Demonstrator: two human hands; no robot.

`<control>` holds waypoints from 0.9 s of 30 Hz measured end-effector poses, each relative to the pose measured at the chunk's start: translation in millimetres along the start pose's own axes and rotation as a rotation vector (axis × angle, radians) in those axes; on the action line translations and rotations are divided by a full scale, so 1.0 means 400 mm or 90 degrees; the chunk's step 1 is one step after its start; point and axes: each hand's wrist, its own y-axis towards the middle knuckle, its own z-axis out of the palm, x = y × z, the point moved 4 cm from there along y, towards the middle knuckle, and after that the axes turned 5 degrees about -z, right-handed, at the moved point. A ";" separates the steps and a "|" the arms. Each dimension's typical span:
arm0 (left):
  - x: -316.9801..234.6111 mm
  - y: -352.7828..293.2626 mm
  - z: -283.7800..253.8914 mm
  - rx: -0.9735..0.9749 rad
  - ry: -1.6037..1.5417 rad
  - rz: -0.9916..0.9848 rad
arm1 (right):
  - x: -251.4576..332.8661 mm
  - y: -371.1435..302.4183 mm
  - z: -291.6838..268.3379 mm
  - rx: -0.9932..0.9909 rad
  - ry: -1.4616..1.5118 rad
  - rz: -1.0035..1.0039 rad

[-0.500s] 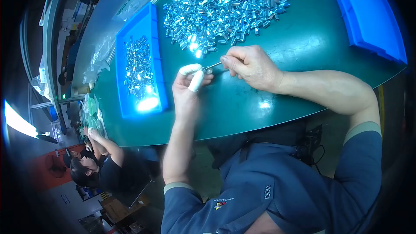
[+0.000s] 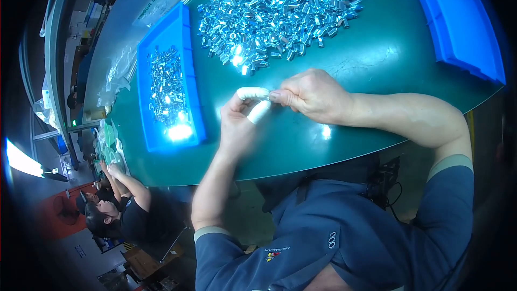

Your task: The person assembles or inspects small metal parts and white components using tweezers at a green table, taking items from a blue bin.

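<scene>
Hands: two. Left hand (image 2: pixel 237 121), two white finger covers (image 2: pixel 252 93) visible, one on the thumb, one on the index finger; the two tips come together in a pinch. Held there, as far as the glint shows, is one small metal piece (image 2: pixel 270 97), mostly hidden by the fingertips, over the table. Right hand (image 2: pixel 318 98), bare: fingers curled into a fist, thumb tip meeting the left fingertips; cannot tell whether it grips anything.

Pose: left forearm (image 2: pixel 212 188) rises steeply from below, leaning slightly right, thumb and index forming a ring. Right forearm (image 2: pixel 401 113) runs in nearly level from the right, elbow sharply bent, back of the hand up. Both sleeves (image 2: pixel 447 199) dark blue with pale cuffs.

Outward: one green table (image 2: pixel 377 91). One heap of shiny metal pieces (image 2: pixel 285 16) beyond the hands, too many to count. Blue trays: two. Left tray (image 2: pixel 194 91) holds a smaller batch of metal parts (image 2: pixel 167 83), likewise uncounted; right tray (image 2: pixel 458 16) lies at the upper right. Clear plastic wrapping (image 2: pixel 119 70) beside the left tray. Co-workers: two, far left; the nearer person (image 2: pixel 142 215) wears dark clothing.
</scene>
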 end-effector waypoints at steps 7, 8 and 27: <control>0.019 0.009 -0.004 -0.029 -0.054 0.004 | 0.019 0.002 -0.013 -0.036 0.007 0.018; 0.022 0.009 -0.008 -0.026 -0.062 0.002 | 0.017 0.004 -0.012 -0.062 0.093 0.065; -0.031 0.002 -0.004 -0.028 0.194 0.217 | 0.018 0.025 -0.001 0.045 -0.010 0.022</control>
